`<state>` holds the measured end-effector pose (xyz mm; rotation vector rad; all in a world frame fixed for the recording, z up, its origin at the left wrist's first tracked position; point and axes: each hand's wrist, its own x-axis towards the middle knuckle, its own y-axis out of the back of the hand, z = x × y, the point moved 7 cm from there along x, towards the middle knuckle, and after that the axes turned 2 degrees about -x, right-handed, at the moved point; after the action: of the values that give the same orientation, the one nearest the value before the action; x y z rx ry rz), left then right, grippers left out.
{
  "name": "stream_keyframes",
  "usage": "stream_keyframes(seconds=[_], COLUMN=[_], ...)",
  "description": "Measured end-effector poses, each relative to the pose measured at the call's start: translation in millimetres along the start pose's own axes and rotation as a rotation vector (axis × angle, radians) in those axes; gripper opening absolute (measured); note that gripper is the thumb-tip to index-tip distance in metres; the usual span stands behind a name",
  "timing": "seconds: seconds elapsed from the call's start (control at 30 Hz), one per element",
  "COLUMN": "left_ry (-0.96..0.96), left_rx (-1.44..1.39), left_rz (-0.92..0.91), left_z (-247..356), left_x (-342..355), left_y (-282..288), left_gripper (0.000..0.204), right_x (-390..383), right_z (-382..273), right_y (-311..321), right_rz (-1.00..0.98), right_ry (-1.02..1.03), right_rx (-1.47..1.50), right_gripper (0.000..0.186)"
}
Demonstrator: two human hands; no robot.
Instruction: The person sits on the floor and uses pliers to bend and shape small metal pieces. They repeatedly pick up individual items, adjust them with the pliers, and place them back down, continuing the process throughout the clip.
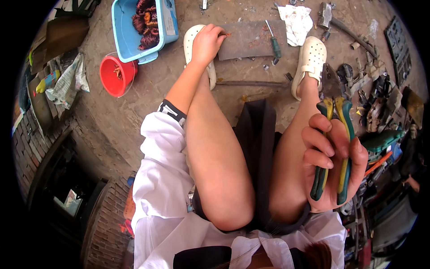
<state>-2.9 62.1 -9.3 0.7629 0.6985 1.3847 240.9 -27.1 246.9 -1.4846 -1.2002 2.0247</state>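
Observation:
My right hand [332, 177] is wrapped around a pair of pliers [344, 114] with green and yellow handles. The handles stand somewhat apart, and the dark jaws point away from me. Far forward, my left hand [206, 44] reaches down beside my left shoe, its curled fingertips at the left edge of a flat metal plate [244, 42]. A tiny reddish bit shows by those fingertips; what they pinch is too small to tell. On the plate's right part lie reddish scraps [259, 41] and a screwdriver [274, 42] with a green handle.
A blue basin [169, 27] of copper wire coils stands at the far left, near a red bucket [107, 76] with a few copper-coloured pieces. At right lie a hammer [326, 17], crumpled white paper [295, 24] and metal parts [376, 103]. A long bar [251, 84] crosses between my cream clogs.

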Motion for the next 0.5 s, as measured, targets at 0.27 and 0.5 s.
stream_keyframes(seconds=[0.27, 0.5], left_ry=[-0.1, -0.209], left_rx=[0.017, 0.076], left_rz=[0.06, 0.007], left_z=[14.7, 28.3], left_x=[5.8, 9.0], left_y=[4.1, -2.3], left_gripper=[0.018, 0.03], right_x=[-0.3, 1.3], right_z=[-0.9, -0.6], right_y=[-2.9, -0.1], right_rz=[0.005, 0.033], right_ry=[-0.009, -0.013], right_rx=[-0.033, -0.013], right_gripper=[0.024, 0.023])
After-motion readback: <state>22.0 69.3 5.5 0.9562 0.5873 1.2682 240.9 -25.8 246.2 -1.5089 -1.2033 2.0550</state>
